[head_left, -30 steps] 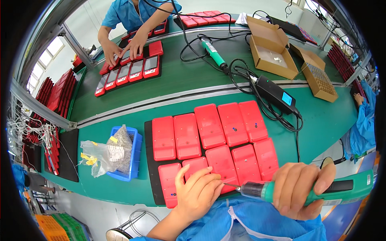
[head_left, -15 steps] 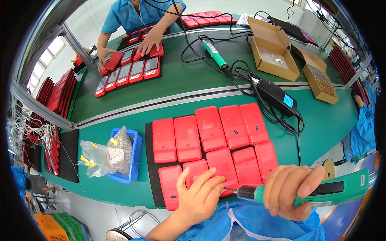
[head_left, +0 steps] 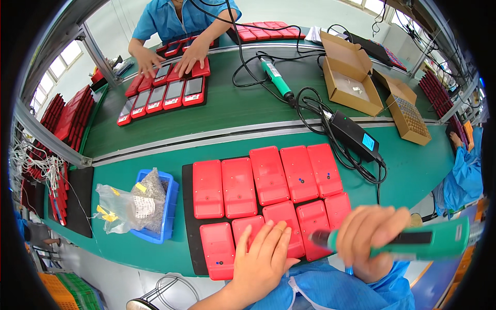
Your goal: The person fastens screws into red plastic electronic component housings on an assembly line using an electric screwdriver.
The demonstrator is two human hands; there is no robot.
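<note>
Two rows of red plastic device housings (head_left: 270, 175), backs up, lie on a black mat (head_left: 192, 243). My left hand (head_left: 261, 263) rests with fingers stretched over the near row, fingertips touching a housing there. In my right hand (head_left: 369, 240) is a green electric screwdriver (head_left: 439, 238), gripped round its body and held roughly level above the near row's right part. Its dark front end points left toward my left fingers and is blurred, so the bit cannot be made out. Blue and black dots mark a few housings.
A blue bin (head_left: 173, 206) holds a bag of small metal parts (head_left: 152, 194). A black power adapter (head_left: 354, 135) and cables lie behind the housings. Across the bench, a co-worker's hands (head_left: 192, 57) touch red devices. Another green screwdriver (head_left: 276, 77) lies near open cardboard boxes (head_left: 356, 98).
The screwdriver's tip has moved right, away from my left fingertips. My left hand's fingers have shifted slightly. The co-worker's one hand has let go of a tilted red device, now lying flat.
</note>
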